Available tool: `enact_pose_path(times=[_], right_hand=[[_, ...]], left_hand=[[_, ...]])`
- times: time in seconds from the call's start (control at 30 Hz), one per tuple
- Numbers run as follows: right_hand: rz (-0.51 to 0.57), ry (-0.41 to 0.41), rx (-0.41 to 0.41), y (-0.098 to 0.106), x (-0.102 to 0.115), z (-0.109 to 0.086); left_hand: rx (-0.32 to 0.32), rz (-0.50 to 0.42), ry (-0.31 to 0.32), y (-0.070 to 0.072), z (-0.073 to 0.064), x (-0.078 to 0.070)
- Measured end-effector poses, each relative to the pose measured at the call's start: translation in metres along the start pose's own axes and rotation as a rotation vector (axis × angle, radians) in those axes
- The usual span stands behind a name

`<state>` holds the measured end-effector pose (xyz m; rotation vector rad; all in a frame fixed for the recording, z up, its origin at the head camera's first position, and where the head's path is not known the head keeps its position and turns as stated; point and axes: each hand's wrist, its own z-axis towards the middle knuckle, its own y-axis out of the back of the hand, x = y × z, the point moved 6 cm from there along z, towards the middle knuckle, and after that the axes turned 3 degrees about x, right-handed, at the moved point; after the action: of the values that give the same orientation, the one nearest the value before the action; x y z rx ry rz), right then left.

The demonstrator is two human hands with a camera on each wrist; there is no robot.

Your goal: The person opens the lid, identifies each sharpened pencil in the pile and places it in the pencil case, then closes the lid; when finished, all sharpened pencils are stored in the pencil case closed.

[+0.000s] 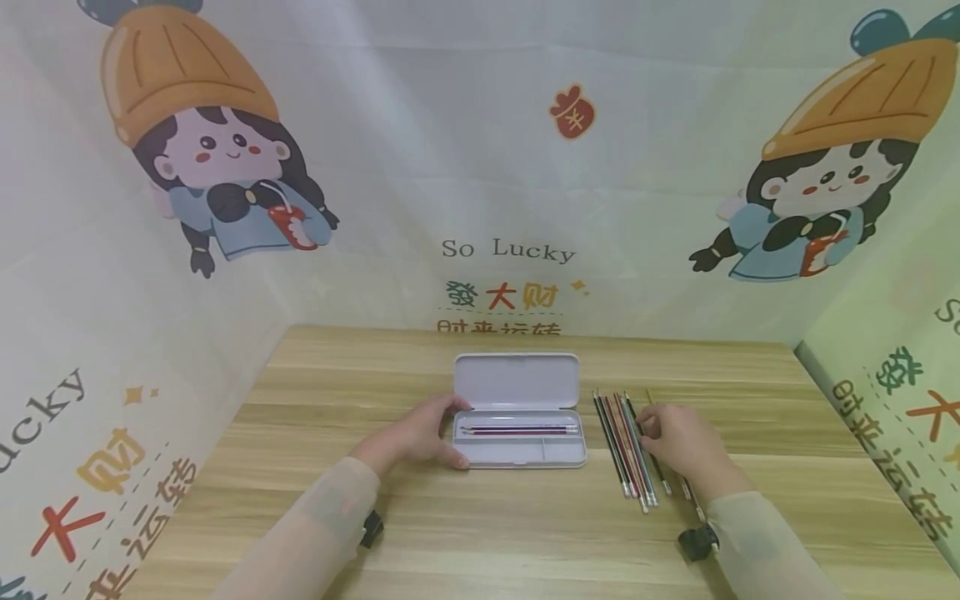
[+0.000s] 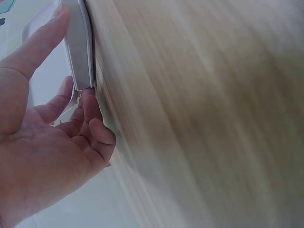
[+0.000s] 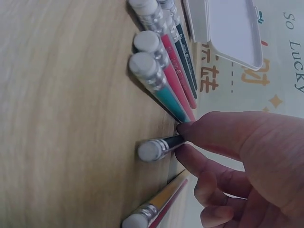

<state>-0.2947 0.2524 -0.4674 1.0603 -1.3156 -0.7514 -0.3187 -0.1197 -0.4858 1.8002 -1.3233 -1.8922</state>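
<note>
A white pencil case [image 1: 498, 452] lies on the table with its lid [image 1: 517, 381] folded back. A few pencils [image 1: 517, 431] lie lengthwise in its rear compartment; bare floor shows in the front ones. My left hand [image 1: 416, 433] grips the case's left end, thumb at the front corner and fingers at the back. To the right of the case, my right hand [image 1: 686, 450] pinches a black pencil [image 3: 175, 141] between thumb and forefinger, its white eraser end toward me. Close beside it are a teal pencil [image 3: 168, 97] and a red pencil [image 3: 170, 59].
Several pencils [image 1: 621, 450] form a loose row between the case and my right hand. Under that hand lies an orange pencil [image 3: 164, 195] with a red one against it. Printed cloth [image 1: 390, 167] walls the table [image 1: 480, 533] at the back and sides.
</note>
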Motion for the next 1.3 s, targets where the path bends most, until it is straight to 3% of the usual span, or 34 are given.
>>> enact_pose_path(times=[0.57, 0.83, 1.03, 1.3], right_hand=[[-0.061, -0.054, -0.068, 0.001, -0.003, -0.001], [0.007, -0.065, -0.051, 0.005, 0.003, -0.007], [0.061, 0.019, -0.108, 0.011, 0.012, -0.008], [0.014, 0.192, -0.157, 0.010, 0.034, -0.011]], left_hand=[[0.002, 0.006, 0.004, 0.001, -0.002, -0.003], [0.012, 0.008, 0.010, 0.001, -0.001, -0.001], [0.009, 0.015, 0.011, 0.003, 0.001, 0.001], [0.012, -0.008, 0.009, 0.001, -0.001, -0.001]])
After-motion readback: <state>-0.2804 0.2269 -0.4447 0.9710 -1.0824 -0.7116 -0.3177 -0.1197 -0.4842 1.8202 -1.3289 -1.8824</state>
